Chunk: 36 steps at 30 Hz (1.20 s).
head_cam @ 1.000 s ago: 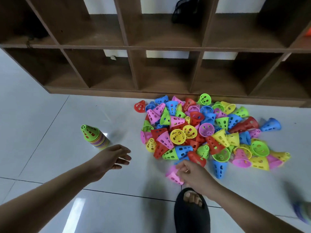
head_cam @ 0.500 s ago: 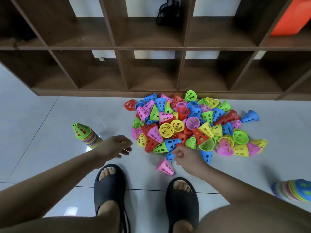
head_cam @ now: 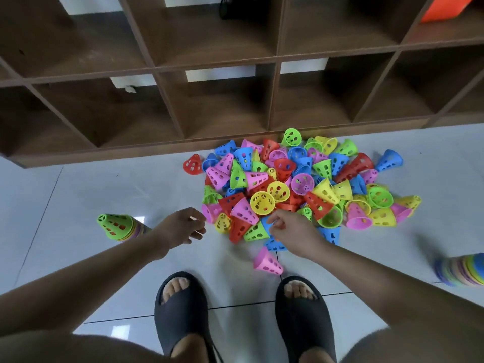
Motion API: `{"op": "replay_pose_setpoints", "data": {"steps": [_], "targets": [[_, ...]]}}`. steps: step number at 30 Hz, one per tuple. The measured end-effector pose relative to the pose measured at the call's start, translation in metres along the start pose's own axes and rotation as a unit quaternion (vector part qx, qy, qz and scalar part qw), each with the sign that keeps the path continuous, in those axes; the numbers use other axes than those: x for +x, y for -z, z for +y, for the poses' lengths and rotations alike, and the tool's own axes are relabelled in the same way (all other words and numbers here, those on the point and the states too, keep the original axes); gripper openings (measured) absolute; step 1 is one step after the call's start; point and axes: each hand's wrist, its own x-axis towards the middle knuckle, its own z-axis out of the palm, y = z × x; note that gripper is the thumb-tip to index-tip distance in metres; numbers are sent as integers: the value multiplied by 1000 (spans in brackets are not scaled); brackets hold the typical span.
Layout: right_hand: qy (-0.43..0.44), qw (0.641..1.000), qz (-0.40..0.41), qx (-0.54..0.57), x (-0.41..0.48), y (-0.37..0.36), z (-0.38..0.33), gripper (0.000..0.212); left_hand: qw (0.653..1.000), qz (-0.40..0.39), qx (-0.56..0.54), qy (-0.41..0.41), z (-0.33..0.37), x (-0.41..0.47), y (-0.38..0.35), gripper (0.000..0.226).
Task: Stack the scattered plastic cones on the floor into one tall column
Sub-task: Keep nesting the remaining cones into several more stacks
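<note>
Head view is showing you early in the job: most of the cones are still lying loose in a big pile (head_cam: 301, 189) on the floor (head_cam: 78, 200), right against the foot of the wooden shelf unit (head_cam: 227, 100). You are keeping a short started stack (head_cam: 117, 227) with a green cone on top to your left, standing well apart from the pile, and a second nested stack (head_cam: 461, 269) is showing blurred at the right edge, so by my reading you will also have to merge those two into one column. Your left hand (head_cam: 180, 227) is hovering between the started stack and the pile, its fingers loosely spread and holding nothing. Your right hand (head_cam: 290, 231) is reaching into the near edge of the pile, thumb and forefinger drawing together around a blue cone (head_cam: 267, 222); I cannot tell whether they are already gripping it. One pink cone (head_cam: 267, 262) is lying alone just in front of your right sandal (head_cam: 303, 310). As for containers, the shelf compartments nearest the floor are looking bare, while a dark object (head_cam: 233, 6) is sitting in an upper compartment and something orange (head_cam: 445, 7) is sitting in the one at top right.
</note>
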Motion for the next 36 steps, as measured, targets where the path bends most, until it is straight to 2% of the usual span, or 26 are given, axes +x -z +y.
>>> {"op": "replay_pose_setpoints", "data": {"steps": [5,11,14,17,21,25,27,30,33,35,36], "targets": [[0,999,30,-29,7,-11,11,23,1000,20,-22,-11,-8,35,-2,27],[50,995,48,-72,19,-20,17,36,997,26,50,-54,-22,60,-13,39],[97,983,73,-140,36,-19,15,47,993,33,88,-75,-21,68,-15,37],[158,948,94,-260,60,-17,14,52,991,37,96,-92,-25,78,-18,24],[207,883,57,-417,76,-16,23,59,987,39,108,-112,-35,89,-22,12],[270,825,37,-495,82,-9,32,58,982,111,79,-128,-36,95,-23,11],[290,808,33,-512,87,-2,34,52,979,143,52,-133,-36,93,-22,11],[322,805,54,-495,94,10,33,43,978,159,-37,-127,-39,85,-16,11],[326,837,89,-430,91,21,23,39,971,155,-147,-106,-44,70,-7,28],[325,859,117,-378,82,28,14,16,967,149,-185,-90,-47,59,-6,33],[325,870,132,-346,76,31,10,6,967,145,-194,-82,-48,53,-8,29]]}}
